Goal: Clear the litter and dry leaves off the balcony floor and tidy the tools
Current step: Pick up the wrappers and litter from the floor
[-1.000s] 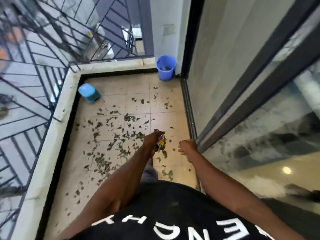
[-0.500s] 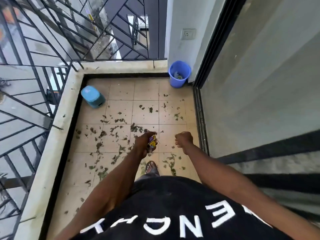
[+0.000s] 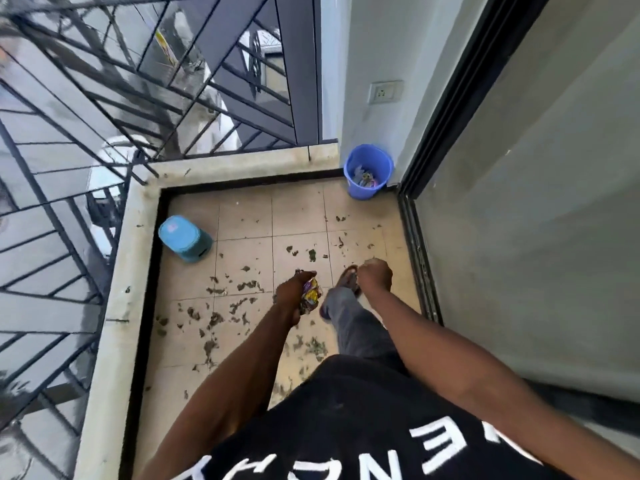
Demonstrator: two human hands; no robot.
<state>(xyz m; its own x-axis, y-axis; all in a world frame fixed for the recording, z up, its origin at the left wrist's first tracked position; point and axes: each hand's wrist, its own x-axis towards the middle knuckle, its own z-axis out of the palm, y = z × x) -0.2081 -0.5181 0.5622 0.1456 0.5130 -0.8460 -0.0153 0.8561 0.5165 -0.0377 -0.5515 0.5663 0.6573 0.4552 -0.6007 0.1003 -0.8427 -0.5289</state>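
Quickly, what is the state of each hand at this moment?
Left hand: closed, gripping crumpled wrappers.
Right hand: closed in a fist, and nothing shows in it.

You've got one view only, riding on your head, wide-angle, tipped steeply down and forward along the balcony floor point(image 3: 298, 216). Your chest and both forearms fill the near edge, so the lens sits close above them. The railing point(image 3: 104, 98) bends away on the left, the sliding door frame point(image 3: 450, 109) runs up the right. The blue bucket point(image 3: 369, 171) sits in the far right corner, well off. No second view to overlap with.
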